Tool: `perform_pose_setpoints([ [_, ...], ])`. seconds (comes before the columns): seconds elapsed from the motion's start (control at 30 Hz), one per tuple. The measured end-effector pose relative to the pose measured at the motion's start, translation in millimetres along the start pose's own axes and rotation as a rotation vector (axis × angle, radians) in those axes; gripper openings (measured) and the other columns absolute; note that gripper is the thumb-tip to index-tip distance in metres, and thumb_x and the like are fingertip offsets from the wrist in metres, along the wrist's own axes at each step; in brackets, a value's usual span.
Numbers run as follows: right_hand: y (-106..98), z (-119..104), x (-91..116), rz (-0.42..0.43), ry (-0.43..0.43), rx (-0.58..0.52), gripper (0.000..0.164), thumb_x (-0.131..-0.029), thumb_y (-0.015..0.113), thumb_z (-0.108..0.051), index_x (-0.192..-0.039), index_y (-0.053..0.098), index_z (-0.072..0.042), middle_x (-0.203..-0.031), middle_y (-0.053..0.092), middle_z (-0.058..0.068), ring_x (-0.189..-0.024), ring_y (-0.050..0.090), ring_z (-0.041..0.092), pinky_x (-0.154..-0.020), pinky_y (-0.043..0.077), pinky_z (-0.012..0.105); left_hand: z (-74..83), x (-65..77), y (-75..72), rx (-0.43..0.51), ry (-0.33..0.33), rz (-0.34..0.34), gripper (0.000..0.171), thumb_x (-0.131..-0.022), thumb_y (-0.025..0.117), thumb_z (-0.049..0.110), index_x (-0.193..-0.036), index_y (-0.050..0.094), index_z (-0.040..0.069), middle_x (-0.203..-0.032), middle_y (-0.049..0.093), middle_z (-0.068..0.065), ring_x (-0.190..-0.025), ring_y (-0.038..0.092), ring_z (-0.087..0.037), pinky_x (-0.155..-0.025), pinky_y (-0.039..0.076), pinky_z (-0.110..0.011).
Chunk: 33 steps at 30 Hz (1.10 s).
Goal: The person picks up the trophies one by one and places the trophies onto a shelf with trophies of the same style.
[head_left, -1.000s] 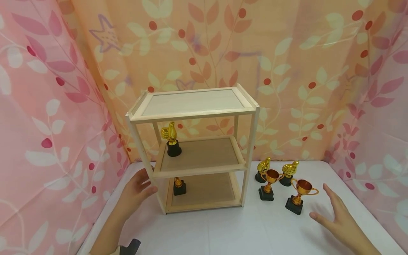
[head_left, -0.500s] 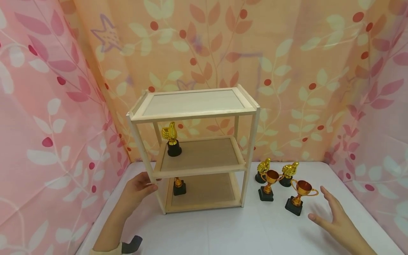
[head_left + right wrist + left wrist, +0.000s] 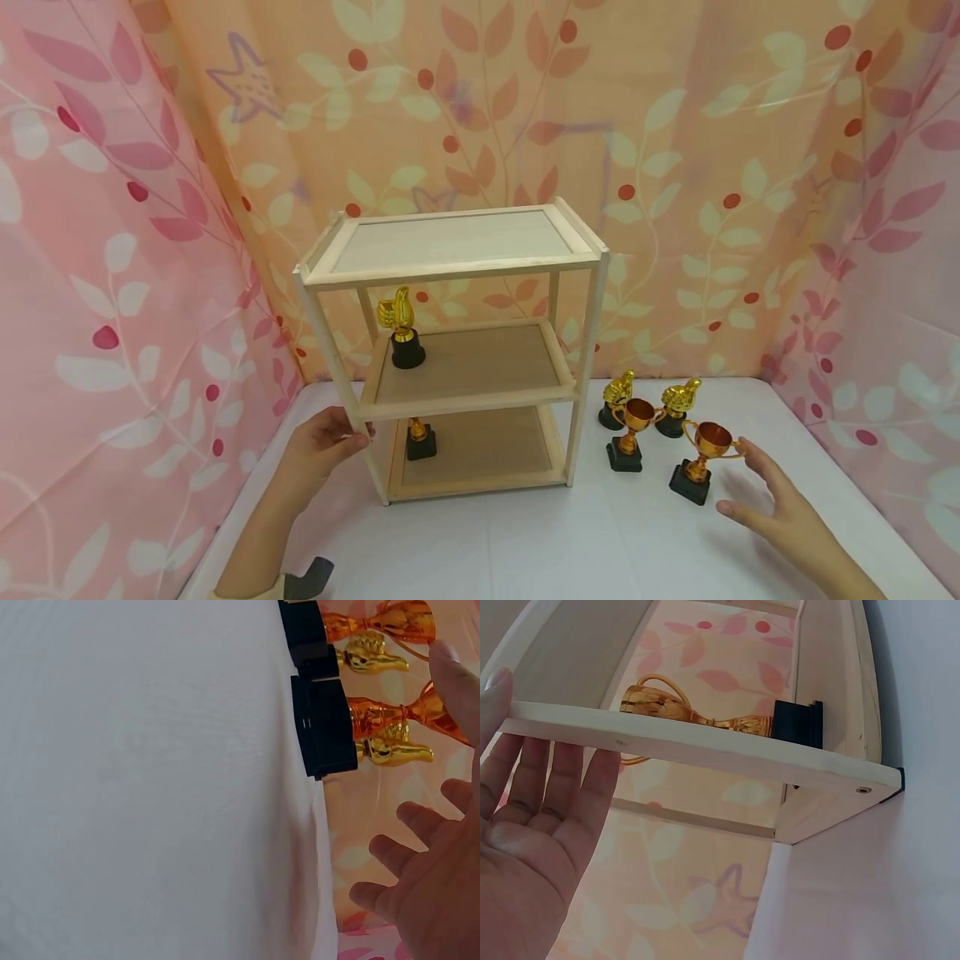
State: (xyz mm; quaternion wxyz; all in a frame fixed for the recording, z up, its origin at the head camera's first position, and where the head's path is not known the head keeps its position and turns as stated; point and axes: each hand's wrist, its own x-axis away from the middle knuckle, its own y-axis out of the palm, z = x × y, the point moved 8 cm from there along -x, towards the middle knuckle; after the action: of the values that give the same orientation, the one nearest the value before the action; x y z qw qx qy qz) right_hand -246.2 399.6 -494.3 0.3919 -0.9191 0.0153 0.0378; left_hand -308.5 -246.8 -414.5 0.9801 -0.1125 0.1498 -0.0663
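My left hand (image 3: 311,458) grips the left front post of a pale wooden three-tier shelf (image 3: 468,412). In the left wrist view the thumb lies on one side of that post (image 3: 705,746) and the fingers on the other. My right hand (image 3: 783,512) is spread beside a bronze-coloured trophy cup (image 3: 710,443) on a black base, its fingertips right at the cup's right handle. The right wrist view has the parted thumb and fingers of this hand (image 3: 431,881) with nothing between them. A gold thumbs-up trophy (image 3: 407,350) stands on the middle tier, at the left.
On the bottom tier stands another trophy cup (image 3: 422,442), its top hidden by the middle tier. A second bronze cup (image 3: 628,446) and two gold thumbs-up trophies (image 3: 618,392) stand right of the shelf on the white tablecloth (image 3: 540,546). Floral curtains (image 3: 660,150) enclose the table.
My left hand has closed onto the shelf's post. The right hand has come slightly left, up to the nearest cup's handle. Shelf and trophies stay where they were.
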Motion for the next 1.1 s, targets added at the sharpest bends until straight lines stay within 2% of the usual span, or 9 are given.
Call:
perform_pose_setpoints([
  [0.27,6.1,4.6,-7.5,-0.05,0.057,-0.024,0.103,-0.094,0.074,-0.036,-0.161,0.005,0.003,-0.153,0.027,0.044,-0.137,0.024,0.068,-0.097,0.025,0.085,-0.7,1.0,-0.5,0.021,0.012,-0.008,0.03,-0.095,0.071,0.005,-0.12,0.059,-0.008,-0.104,0.072,-0.009,-0.095,0.071,-0.014,-0.089,0.058,-0.024],
  [0.43,11.8,6.4,-10.2,-0.06,0.044,-0.055,0.089,-0.096,0.073,-0.033,-0.157,0.02,0.004,-0.152,0.034,0.042,-0.137,0.03,0.063,-0.099,0.03,0.081,-0.1,0.9,-0.4,0.018,-0.002,0.004,0.031,-0.096,0.072,0.008,-0.12,0.059,-0.007,-0.106,0.072,-0.013,-0.096,0.071,-0.015,-0.089,0.058,-0.024],
  [0.53,13.0,4.9,-11.0,-0.024,-0.003,-0.053,0.079,-0.095,0.074,-0.033,-0.155,0.032,-0.002,-0.15,0.044,0.035,-0.14,0.043,0.036,-0.117,0.038,0.043,0.5,0.7,-0.4,-0.003,-0.012,0.011,0.032,-0.096,0.073,0.012,-0.12,0.06,-0.006,-0.107,0.071,-0.015,-0.096,0.07,-0.016,-0.089,0.058,-0.023],
  [0.63,12.9,1.9,-11.8,0.016,-0.064,-0.047,0.071,-0.094,0.075,-0.032,-0.151,0.041,-0.006,-0.147,0.051,0.029,-0.128,0.045,-0.006,-0.098,0.03,0.001,0.1,0.6,-0.6,-0.012,-0.015,0.018,0.032,-0.096,0.073,0.013,-0.119,0.06,-0.005,-0.107,0.071,-0.017,-0.095,0.069,-0.017,-0.089,0.058,-0.024],
  [0.7,12.8,1.3,-12.4,0.035,-0.086,-0.044,0.069,-0.094,0.076,-0.033,-0.15,0.044,-0.007,-0.145,0.054,0.027,-0.117,0.037,-0.023,-0.087,0.024,-0.005,-0.5,0.5,-0.5,-0.014,-0.011,0.019,0.031,-0.096,0.072,0.012,-0.118,0.06,-0.005,-0.107,0.07,-0.017,-0.095,0.069,-0.017,-0.089,0.058,-0.024],
  [0.77,13.3,2.1,-13.3,0.04,-0.08,-0.033,0.068,-0.094,0.076,-0.035,-0.149,0.046,-0.007,-0.144,0.055,0.026,-0.113,0.035,-0.027,-0.087,0.025,-0.005,-1.1,0.3,-0.5,-0.01,-0.003,0.019,0.029,-0.096,0.072,0.011,-0.117,0.06,-0.005,-0.105,0.071,-0.015,-0.095,0.069,-0.017,-0.089,0.058,-0.024],
  [0.87,14.7,5.1,-15.2,0.037,-0.041,-0.014,0.069,-0.092,0.076,-0.04,-0.146,0.048,-0.008,-0.142,0.057,0.025,-0.112,0.04,-0.021,-0.109,0.04,0.023,-1.8,0.3,-0.4,0.006,0.008,0.015,0.026,-0.096,0.071,0.009,-0.115,0.059,-0.005,-0.103,0.071,-0.012,-0.094,0.07,-0.017,-0.089,0.058,-0.025],
  [1.0,18.6,8.0,-17.4,0.022,0.007,-0.006,0.07,-0.09,0.078,-0.043,-0.143,0.052,-0.006,-0.141,0.058,0.026,-0.12,0.051,0.006,-0.101,0.037,0.07,-1.9,0.6,0.2,0.03,0.012,0.007,0.025,-0.096,0.07,0.007,-0.114,0.058,-0.005,-0.101,0.072,-0.008,-0.094,0.071,-0.016,-0.089,0.058,-0.025],
  [1.1,21.5,9.0,-18.9,0.02,0.025,0.012,0.071,-0.089,0.078,-0.045,-0.142,0.053,-0.004,-0.14,0.058,0.026,-0.127,0.05,0.031,-0.102,0.035,0.071,-1.0,1.1,1.1,0.038,0.012,0.003,0.025,-0.096,0.071,0.006,-0.114,0.057,-0.005,-0.101,0.072,-0.006,-0.094,0.07,-0.015,-0.089,0.058,-0.025],
])
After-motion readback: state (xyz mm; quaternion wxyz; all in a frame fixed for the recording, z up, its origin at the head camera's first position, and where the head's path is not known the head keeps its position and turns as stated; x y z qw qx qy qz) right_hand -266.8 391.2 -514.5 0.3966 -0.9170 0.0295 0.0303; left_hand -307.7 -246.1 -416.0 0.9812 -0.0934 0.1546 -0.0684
